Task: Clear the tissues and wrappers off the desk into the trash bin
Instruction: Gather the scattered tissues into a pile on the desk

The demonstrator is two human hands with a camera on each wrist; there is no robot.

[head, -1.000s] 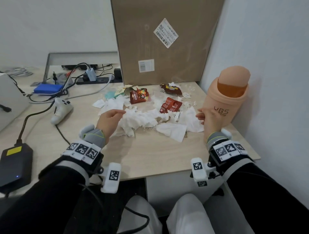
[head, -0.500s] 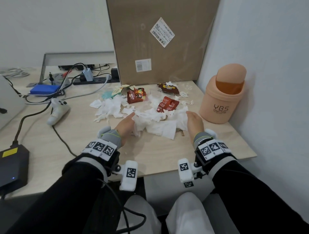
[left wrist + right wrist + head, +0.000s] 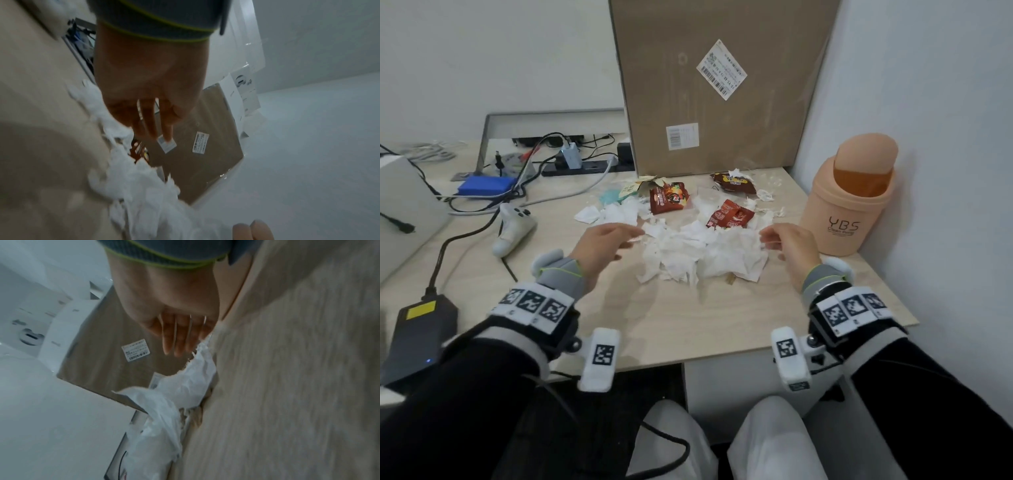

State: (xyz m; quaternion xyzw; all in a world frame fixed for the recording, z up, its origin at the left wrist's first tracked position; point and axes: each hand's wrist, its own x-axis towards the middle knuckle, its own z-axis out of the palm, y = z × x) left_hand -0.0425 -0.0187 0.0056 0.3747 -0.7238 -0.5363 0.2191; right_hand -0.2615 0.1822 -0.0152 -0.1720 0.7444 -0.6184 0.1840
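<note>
A heap of crumpled white tissues point(image 3: 702, 253) lies in the middle of the desk point(image 3: 688, 325). Behind it are red snack wrappers point(image 3: 731, 215), point(image 3: 669, 197) and a darker one point(image 3: 734, 183). My left hand point(image 3: 606, 240) hovers at the heap's left edge, fingers extended and empty. My right hand point(image 3: 787, 241) hovers at its right edge, fingers loosely spread and empty. The peach trash bin point(image 3: 849, 202) with a swing lid stands at the desk's right, by the wall. In the wrist views the left hand's fingers point(image 3: 153, 123) and the right hand's fingers point(image 3: 176, 339) reach out above tissue point(image 3: 139, 178), point(image 3: 180, 386).
A big cardboard box point(image 3: 715, 85) leans against the wall behind the litter. Left of the heap lie a white game controller point(image 3: 515, 228), cables, a blue box point(image 3: 486, 186), a power strip point(image 3: 585, 166) and a black power brick point(image 3: 421, 332). Small tissue scraps point(image 3: 767, 195) dot the far right.
Both hands pushed inward and gathered the tissues into a tighter heap, then lifted and drew apart to its two sides. The camera view has also shifted slightly.
</note>
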